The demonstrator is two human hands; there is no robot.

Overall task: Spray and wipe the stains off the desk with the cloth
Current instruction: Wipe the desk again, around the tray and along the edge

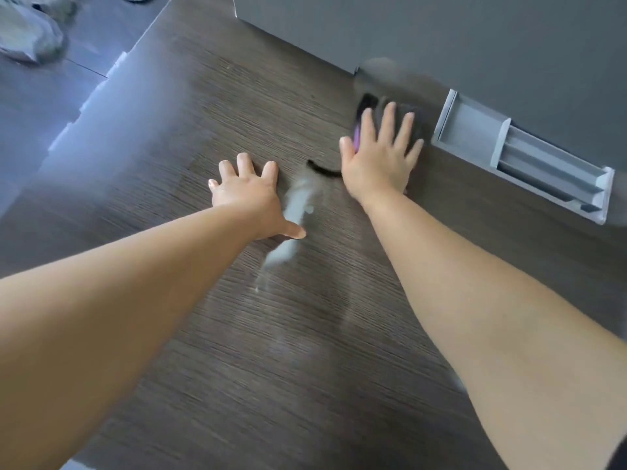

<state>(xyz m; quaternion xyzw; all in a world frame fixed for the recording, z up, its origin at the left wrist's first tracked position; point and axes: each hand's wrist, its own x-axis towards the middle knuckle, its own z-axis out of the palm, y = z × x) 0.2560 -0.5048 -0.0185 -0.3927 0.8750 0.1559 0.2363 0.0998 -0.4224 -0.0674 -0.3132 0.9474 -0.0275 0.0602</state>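
Observation:
A dark wood-grain desk [210,334] fills the view, which is blurred by motion. A whitish stain [298,205] streaks along the desk between my two hands, with fainter smears [281,344] nearer me. My left hand [247,195] lies flat on the desk just left of the stain, fingers spread. My right hand [380,154] presses with straight, spread fingers on a dark grey cloth [412,111] that has a purple patch [357,137] at its left edge. A thin black curved mark [322,170] lies by the right wrist. No spray bottle is in view.
A grey partition wall [441,28] runs along the desk's far side. A grey divided organiser tray [522,154] sits against it, right of my right hand. Left of the desk edge is the floor [84,35] with a grey bag [30,35].

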